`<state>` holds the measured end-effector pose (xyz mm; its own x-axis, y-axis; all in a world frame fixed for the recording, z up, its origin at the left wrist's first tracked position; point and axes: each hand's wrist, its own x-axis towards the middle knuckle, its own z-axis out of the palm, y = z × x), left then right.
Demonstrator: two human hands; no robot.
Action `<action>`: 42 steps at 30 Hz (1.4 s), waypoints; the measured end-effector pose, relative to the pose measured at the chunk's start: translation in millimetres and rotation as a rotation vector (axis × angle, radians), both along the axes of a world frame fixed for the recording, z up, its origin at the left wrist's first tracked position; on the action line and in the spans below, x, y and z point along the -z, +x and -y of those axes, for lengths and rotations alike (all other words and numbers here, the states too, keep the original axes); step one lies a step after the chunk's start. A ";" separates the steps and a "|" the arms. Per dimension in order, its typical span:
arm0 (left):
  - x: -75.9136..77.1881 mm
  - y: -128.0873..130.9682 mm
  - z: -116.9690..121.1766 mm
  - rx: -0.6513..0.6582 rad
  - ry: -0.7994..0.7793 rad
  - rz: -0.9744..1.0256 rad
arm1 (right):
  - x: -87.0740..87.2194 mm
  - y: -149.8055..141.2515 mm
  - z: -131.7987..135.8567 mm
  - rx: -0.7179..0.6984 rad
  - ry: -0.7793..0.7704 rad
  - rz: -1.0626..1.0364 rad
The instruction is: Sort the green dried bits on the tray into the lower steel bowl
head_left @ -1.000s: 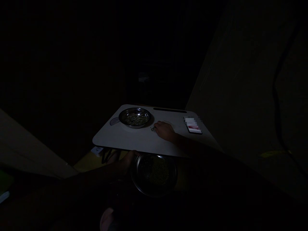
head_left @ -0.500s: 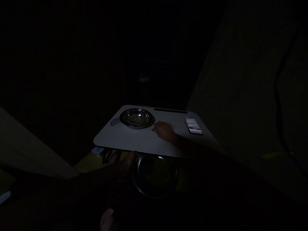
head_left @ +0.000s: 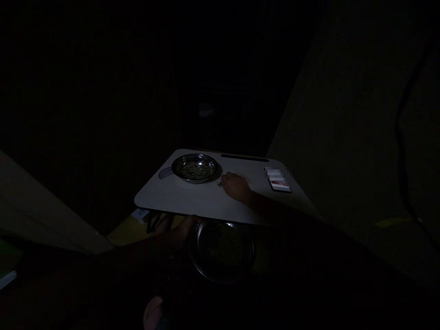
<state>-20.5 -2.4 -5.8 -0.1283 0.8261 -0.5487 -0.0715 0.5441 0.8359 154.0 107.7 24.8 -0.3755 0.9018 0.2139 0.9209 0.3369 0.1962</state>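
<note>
In dim light, my left hand (head_left: 186, 228) grips the left rim of a wide steel bowl (head_left: 202, 270) below the front edge of a small white table. Greenish small bits (head_left: 229, 245), too dark to name, lie in that bowl. My right hand (head_left: 236, 187) rests on the tabletop (head_left: 192, 199) with its fingers curled down; what they hold, if anything, is hidden. Some small loose bits (head_left: 220, 184) lie at its fingertips. To its left stands a second steel bowl (head_left: 175, 174), apart from the hand, with pale seed-like pieces (head_left: 195, 171) in it.
A lit phone (head_left: 281, 185), partly blurred out, lies at the table's right side. A dark slot (head_left: 244, 158) runs along the far edge. A pale wall (head_left: 343, 174) rises to the right, with a dark cable (head_left: 400, 151) in front of it.
The view has shifted very slightly. The right hand's fingers have moved a little over the loose bits; the left hand keeps its hold on the lower bowl.
</note>
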 end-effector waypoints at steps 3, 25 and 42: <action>-3.5 0.6 -0.8 -0.025 0.024 0.007 | -1.9 -1.8 0.8 -0.001 -0.007 0.031; -23.6 3.9 3.2 0.088 -0.151 0.049 | -2.5 -7.0 -16.4 -0.161 0.009 -0.019; -28.1 4.7 7.1 -0.011 -0.025 -0.117 | -0.6 -3.0 -39.0 -0.393 -0.236 -0.231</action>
<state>-15.8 -9.5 22.4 -0.2016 0.8108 -0.5495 0.0198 0.5643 0.8253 151.0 146.7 25.4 -0.6631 0.7355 0.1391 0.7259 0.6772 -0.1200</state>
